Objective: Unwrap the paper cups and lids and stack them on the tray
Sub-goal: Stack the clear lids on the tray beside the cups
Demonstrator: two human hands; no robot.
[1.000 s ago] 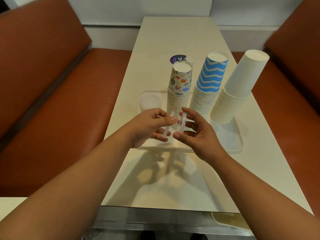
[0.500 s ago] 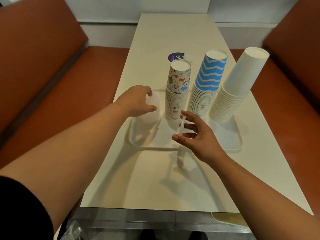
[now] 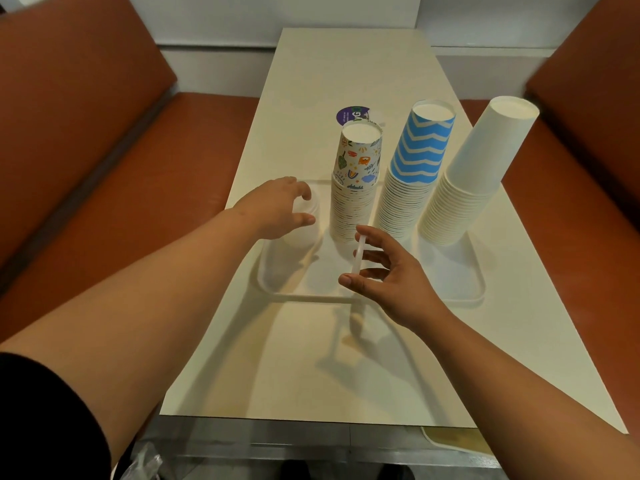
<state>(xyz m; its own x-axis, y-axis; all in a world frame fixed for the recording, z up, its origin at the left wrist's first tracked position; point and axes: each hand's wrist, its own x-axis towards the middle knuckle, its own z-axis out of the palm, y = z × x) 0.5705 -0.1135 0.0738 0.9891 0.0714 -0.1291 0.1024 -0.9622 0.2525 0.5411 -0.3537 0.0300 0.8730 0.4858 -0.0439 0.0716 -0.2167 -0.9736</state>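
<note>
tray (image 3: 304, 296) under lid (image 3: 358, 254) in right fingers (image 3: 369, 233)

Lid stack (image 3: 304, 216) half behind left hand (image 3: 277, 211)

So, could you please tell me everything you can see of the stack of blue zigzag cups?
The stack of blue zigzag cups stands upside down on the white tray, leaning slightly right. Only the top cup shows its blue and cream chevron pattern and pale base; below it, many nested white rims appear. It looks like paper. It sits between the illustrated stack and the plain white stack. Neither hand touches it.
</note>
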